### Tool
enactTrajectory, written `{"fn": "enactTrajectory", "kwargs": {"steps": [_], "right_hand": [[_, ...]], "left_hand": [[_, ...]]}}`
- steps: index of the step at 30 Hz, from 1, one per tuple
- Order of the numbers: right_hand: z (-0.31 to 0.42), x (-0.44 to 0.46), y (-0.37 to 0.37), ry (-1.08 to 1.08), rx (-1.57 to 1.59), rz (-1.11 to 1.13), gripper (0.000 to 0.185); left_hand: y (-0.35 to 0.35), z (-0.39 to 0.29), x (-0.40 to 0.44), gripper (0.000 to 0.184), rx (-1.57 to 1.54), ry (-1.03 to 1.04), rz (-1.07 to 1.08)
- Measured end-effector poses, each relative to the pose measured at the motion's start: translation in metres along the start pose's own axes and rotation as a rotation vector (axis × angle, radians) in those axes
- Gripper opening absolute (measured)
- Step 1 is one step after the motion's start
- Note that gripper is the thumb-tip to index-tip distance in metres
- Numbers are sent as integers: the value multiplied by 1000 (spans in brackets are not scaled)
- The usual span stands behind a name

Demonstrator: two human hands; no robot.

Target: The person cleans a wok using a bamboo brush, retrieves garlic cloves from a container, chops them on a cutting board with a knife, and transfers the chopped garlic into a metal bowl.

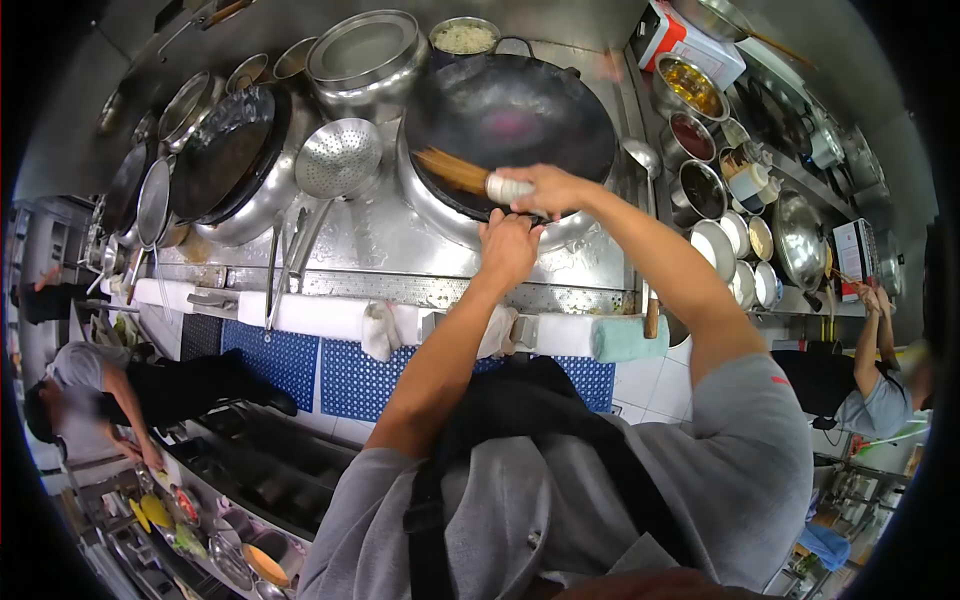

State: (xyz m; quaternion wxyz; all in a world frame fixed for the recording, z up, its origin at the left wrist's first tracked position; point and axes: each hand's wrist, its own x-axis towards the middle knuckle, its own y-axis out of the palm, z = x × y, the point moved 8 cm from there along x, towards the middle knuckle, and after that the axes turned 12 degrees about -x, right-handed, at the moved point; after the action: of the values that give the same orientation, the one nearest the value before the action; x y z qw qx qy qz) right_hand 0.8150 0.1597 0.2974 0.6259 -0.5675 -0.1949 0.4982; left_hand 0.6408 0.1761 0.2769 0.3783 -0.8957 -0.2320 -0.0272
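Observation:
My right hand [545,192] is closed round the white-wrapped handle of a bamboo wok brush [457,172]. The brush's splayed bristles point left over the near-left rim of a large black wok [540,105]. At the near edge of that wok, my left hand [510,243] has its fingers curled onto the rim; whether they hold a handle there is hidden. The wok sits tilted on a steel burner ring, its inside dark, with a faint pinkish patch in the middle. Just left of it lies a perforated steel skimmer [340,158].
A second black wok [222,160] and a steel pot [365,55] stand left. A ladle [645,160] lies right of the wok, near sauce bowls [690,90] and white bowls [712,248]. Rolled towels [290,310] line the front rail. Co-workers [110,375] are at both sides.

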Motion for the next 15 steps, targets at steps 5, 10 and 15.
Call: {"fn": "enactTrajectory", "kwargs": {"steps": [5,10,15], "right_hand": [[-108,-27,-73,351,-521,-198,56],[-29,41,11,-7,-430,-179,67],[-4,106,6,360,136,-120,74]], "left_hand": [[-8,3,-1,31,-48,24,28],[-8,5,0,31,-34,28,51],[-7,7,-1,30,-58,17,54]]}}
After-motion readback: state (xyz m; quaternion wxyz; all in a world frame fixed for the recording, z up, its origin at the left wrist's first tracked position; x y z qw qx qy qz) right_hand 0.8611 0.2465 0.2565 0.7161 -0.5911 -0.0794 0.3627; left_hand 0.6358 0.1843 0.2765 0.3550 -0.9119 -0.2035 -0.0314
